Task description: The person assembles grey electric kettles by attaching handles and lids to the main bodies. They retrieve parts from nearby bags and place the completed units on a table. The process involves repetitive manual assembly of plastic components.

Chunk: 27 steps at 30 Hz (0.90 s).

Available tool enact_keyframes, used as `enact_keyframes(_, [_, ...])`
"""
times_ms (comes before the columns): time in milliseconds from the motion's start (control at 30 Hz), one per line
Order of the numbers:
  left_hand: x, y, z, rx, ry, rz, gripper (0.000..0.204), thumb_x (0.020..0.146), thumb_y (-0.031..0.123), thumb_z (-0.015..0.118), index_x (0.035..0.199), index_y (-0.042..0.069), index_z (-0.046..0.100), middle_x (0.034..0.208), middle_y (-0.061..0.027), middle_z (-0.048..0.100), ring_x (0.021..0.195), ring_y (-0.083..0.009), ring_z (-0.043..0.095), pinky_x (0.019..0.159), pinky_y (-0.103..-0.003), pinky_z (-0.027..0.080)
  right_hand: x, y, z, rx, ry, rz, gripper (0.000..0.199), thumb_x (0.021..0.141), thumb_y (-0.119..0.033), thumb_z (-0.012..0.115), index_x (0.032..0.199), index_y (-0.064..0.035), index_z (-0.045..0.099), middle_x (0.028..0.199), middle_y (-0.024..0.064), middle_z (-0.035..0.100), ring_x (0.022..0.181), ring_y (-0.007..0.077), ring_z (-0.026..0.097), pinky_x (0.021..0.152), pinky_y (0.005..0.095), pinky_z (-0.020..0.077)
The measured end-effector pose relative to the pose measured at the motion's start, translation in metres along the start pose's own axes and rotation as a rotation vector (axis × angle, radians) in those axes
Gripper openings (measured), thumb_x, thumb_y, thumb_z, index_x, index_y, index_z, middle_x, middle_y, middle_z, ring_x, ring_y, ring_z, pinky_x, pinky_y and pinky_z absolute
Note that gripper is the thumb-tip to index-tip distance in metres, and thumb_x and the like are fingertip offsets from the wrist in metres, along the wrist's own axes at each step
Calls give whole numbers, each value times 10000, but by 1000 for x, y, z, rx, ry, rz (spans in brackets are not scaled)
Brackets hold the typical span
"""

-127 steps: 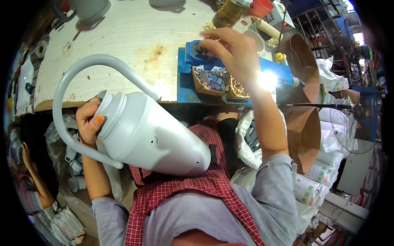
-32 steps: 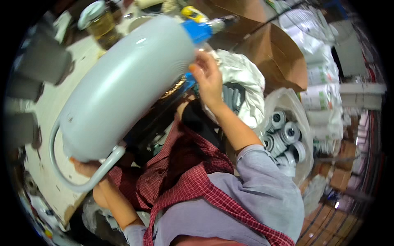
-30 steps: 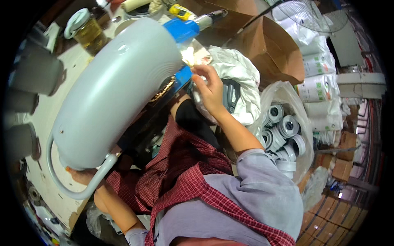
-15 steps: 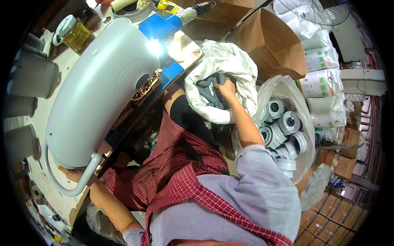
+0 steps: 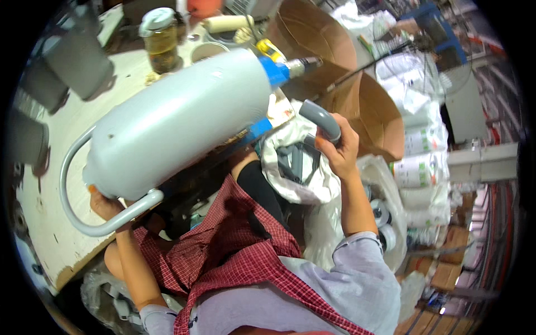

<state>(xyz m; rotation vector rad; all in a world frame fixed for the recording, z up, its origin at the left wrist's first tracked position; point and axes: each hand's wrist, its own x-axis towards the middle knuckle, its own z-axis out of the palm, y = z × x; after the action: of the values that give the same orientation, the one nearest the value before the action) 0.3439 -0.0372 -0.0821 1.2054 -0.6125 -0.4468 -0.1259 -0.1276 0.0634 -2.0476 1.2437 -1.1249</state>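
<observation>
A large light-grey plastic tank (image 5: pixel 178 123) lies tilted across the bench's front edge, with a curved grey loop handle (image 5: pixel 70 184) at its near-left end. My left hand (image 5: pixel 105 204) grips the tank's end inside that loop, its fingers partly hidden. Raised above a white sack, my right hand (image 5: pixel 341 146) is closed around a dark-grey curved plastic handle (image 5: pixel 319 115). More dark-grey plastic parts (image 5: pixel 293 162) lie in the open white sack (image 5: pixel 312 192). At the tank's far end is a blue fixture (image 5: pixel 272 71) with a metal-tipped tool (image 5: pixel 304 66).
Grey tubs (image 5: pixel 84 64) and a lidded jar (image 5: pixel 159 42) stand on the pale bench (image 5: pixel 72 245). Cardboard boxes (image 5: pixel 368 111) are beyond the sack. A clear bag (image 5: pixel 399 223) of grey round parts is at right, beside stacked white packages (image 5: pixel 416 170).
My right hand has come up out of the white sack with a dark-grey curved handle. The tank has tilted flatter, its far end swinging rightward, with my left hand still at its near end.
</observation>
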Motion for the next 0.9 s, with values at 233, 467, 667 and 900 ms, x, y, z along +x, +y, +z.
enact_keyframes(233, [-8, -4, 7, 7, -85, 8, 468, 959, 395, 526, 655, 40, 510, 603, 39, 482, 575, -65, 381, 509, -253, 287, 75, -79, 34, -85, -251, -534, 433, 643, -17, 672, 1071, 16, 619, 838, 128, 659, 637, 231, 603, 564, 296, 472])
enact_keyframes(467, [-7, 17, 19, 88, -181, 67, 501, 954, 413, 509, 715, -19, 595, 702, -68, 563, 725, -148, 505, 772, -308, 397, 118, -127, 91, -600, -534, -930, 409, 682, -67, 646, 1064, -211, 674, 1152, 45, 599, 1103, 265, 548, 984, 481, 381])
enact_keyframes(667, [-1, 41, 30, 135, -244, 240, 545, 959, 457, 451, 697, 12, 625, 625, -50, 595, 715, -183, 556, 975, -423, 323, 133, -109, 118, -212, -610, -652, 446, 713, 129, 536, 1035, -141, 684, 1325, 153, 518, 1215, 327, 515, 970, 413, 451])
enact_keyframes(900, [2, 51, 28, 215, -274, 316, 527, 973, 420, 420, 710, 16, 633, 631, -70, 611, 657, -205, 564, 949, -428, 327, 179, -152, 182, -441, -653, -229, 639, 791, -318, 689, 1310, -13, 474, 1045, 186, 624, 905, 318, 613, 817, 370, 474])
